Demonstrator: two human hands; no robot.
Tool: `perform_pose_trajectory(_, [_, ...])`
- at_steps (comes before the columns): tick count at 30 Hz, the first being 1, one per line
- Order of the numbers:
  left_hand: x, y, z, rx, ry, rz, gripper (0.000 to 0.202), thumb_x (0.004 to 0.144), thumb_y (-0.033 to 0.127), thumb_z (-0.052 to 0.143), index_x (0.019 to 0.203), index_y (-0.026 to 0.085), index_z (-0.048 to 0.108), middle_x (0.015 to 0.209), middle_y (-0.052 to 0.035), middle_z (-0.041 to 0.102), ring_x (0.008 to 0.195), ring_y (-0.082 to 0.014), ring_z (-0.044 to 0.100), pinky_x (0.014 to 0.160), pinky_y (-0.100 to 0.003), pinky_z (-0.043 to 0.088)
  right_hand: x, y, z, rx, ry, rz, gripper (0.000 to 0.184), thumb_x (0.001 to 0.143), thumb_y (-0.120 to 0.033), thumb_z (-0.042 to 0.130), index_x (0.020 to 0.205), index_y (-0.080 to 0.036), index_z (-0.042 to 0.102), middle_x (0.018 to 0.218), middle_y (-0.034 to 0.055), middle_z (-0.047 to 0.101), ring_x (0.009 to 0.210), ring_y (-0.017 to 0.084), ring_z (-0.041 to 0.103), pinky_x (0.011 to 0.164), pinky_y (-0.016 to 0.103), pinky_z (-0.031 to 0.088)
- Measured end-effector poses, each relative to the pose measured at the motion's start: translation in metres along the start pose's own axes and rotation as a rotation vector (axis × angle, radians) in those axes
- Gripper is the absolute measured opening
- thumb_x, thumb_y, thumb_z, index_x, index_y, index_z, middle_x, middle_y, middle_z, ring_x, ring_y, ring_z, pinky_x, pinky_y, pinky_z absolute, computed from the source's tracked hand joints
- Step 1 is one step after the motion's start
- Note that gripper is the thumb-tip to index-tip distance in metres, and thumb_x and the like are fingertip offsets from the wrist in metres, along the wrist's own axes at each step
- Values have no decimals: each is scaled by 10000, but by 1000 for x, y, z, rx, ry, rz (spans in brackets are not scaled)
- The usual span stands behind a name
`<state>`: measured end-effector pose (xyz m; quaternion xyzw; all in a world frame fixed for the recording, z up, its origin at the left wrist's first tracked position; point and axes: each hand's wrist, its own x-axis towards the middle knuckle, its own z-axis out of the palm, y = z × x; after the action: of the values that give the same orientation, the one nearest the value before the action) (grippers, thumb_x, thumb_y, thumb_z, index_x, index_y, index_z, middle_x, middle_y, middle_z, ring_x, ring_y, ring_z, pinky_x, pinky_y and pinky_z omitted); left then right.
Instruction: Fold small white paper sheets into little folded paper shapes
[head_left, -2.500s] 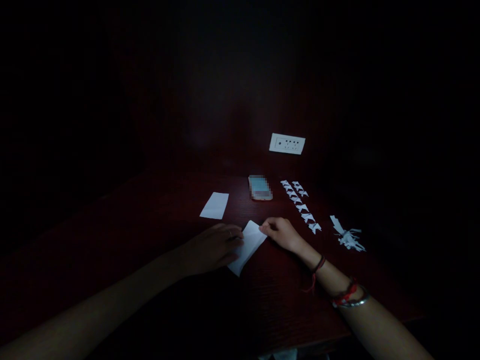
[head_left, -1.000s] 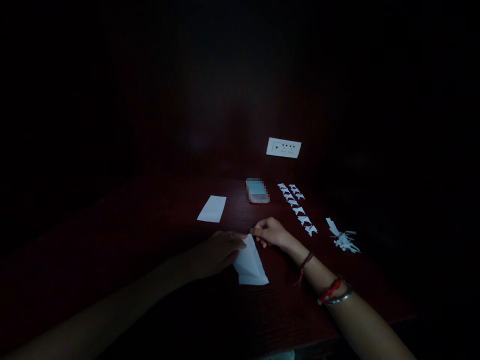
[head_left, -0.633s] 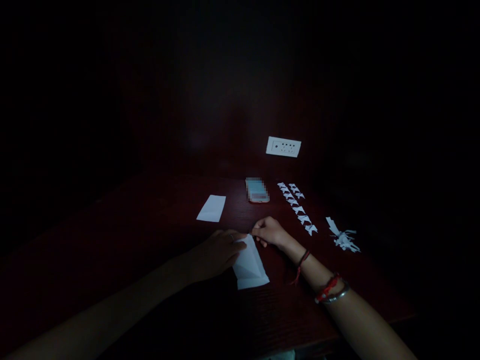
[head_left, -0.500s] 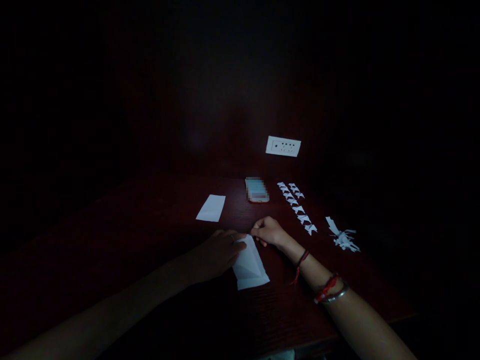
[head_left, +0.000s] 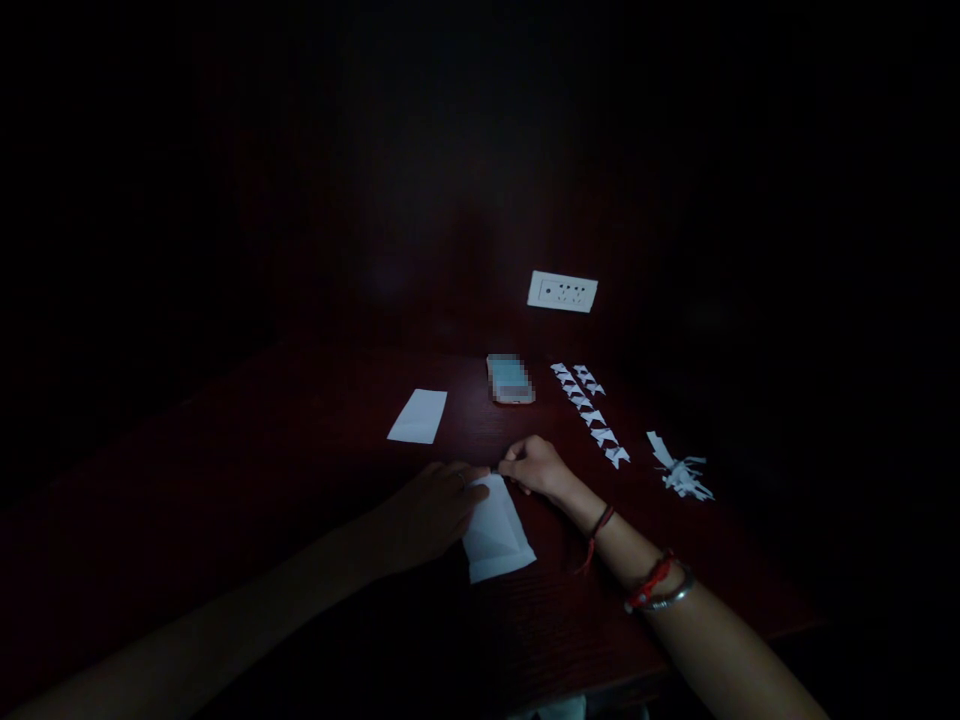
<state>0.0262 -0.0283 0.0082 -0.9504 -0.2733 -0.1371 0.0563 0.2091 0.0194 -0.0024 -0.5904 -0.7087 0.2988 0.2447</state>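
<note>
Left hand [head_left: 436, 507] on creased paper [head_left: 500, 538], fingers [head_left: 477, 492] loosely extended — right hand [head_left: 538, 468] pinched near far edge, hold unclear.

dim | edges near black | left hand [head_left: 433, 512] shadowed, right hand [head_left: 540, 470] lighter | phone [head_left: 511, 379] pixelated | light source unclear
</note>
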Motion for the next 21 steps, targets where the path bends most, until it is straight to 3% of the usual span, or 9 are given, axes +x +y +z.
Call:
perform_pose_trajectory(7, [0, -2, 3, -5, 10, -35, 273, 800, 134, 363, 1055, 158, 458, 1167, -94, 429, 1044, -225, 395, 818, -383, 332, -7, -1, -2, 21, -9, 3, 178, 657, -270, 500, 535, -144, 533, 403, -49, 494, 332, 33, 418, 419, 140, 327])
perform_pose_trajectory(12, [-2, -3, 3, -11, 12, -41, 283, 798, 134, 376, 1070, 169, 448, 1143, -83, 449, 1025, -223, 406, 812, -388, 343, -11, -5, -5, 43, -57, -88, 293, 681, -406, 485, 587, -135, 551, 462, -28, 527, 343, 35, 426, 407, 144, 321])
perform_pose_trajectory(16, [-1, 0, 1, 5, 27, -32, 280, 805, 127, 363, 1070, 164, 444, 1165, -80, 430, 1066, -218, 374, 845, -385, 328, -9, -4, -5, 46, -70, -85, 207, 658, -340, 526, 680, -138, 563, 495, -32, 533, 345, 33, 425, 398, 144, 316])
perform_pose_trajectory(21, [0, 2, 5, -12, 42, -4, 274, 805, 115, 356, 1063, 137, 445, 1126, -90, 468, 1037, -198, 415, 850, -360, 340, -6, -2, -4, -29, -68, -58, 155, 660, -281, 500, 619, -143, 558, 434, -42, 503, 330, 37, 417, 412, 152, 333])
